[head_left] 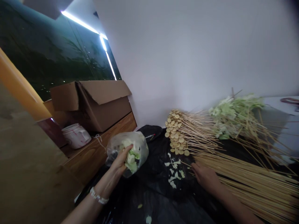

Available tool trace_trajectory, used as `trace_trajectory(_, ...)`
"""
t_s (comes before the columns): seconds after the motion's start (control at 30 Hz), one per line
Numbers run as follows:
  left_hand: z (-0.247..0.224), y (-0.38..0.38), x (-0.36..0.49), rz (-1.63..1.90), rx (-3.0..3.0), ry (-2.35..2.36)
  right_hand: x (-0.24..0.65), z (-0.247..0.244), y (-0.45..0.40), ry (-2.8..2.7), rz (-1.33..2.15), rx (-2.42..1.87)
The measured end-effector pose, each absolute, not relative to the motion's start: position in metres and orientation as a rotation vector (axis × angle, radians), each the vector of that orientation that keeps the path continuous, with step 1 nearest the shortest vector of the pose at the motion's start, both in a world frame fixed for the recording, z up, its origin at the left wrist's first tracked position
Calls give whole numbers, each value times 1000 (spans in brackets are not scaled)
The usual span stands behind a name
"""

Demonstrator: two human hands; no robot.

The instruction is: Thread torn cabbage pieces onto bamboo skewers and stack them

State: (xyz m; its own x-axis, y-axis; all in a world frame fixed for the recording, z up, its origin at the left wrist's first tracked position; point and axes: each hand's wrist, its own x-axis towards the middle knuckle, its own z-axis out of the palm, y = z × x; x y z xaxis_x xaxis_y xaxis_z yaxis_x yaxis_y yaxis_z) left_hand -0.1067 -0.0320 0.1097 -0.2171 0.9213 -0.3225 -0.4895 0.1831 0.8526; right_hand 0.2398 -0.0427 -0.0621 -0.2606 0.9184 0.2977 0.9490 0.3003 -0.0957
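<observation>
From where I stand, a white pail (pixel 76 136) and an open cardboard box (pixel 105 112) sit beyond the left fingers, up and to their left. The left hand (pixel 120 159) is at the mouth of a clear plastic bag (pixel 143 147), its thumb laid against pale green leaf pieces (pixel 132 162); the other fingers are hidden, so I can't tell whether they are clamped on the leaves or merely under them.

Right of those fingers, between the two hands, small leaf scraps (pixel 174 174) lie on a black plastic sheet (pixel 158 199). Past them, just ahead of the right fingertips, pale round slices (pixel 176 135) are packed on the ends of thin sticks.

A slender stick (pixel 185 163) pokes out leftward from the right hand (pixel 206 176), whose fingertips look pinched together on it. What counts is this line: the stick's long axis runs roughly sideways, its free end tipped slightly away and aimed over the scraps, toward the bag's side. The leaf pieces lie well to the left of that end, with the left hand much the nearer to them.

Bare sticks (pixel 233 170) fan out rightward from the right fingers, and beyond them rests a leafy heap (pixel 235 109).
</observation>
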Motion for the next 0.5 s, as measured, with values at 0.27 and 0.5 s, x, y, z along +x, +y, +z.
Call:
trace_trajectory(0.27,105,-88,-105,1933,305,1108,242,-66,-41,-2293,-135,-1714)
trace_trajectory(0.5,123,-108,-120,2072,457,1183,242,-66,-41,-2290,-112,-1747)
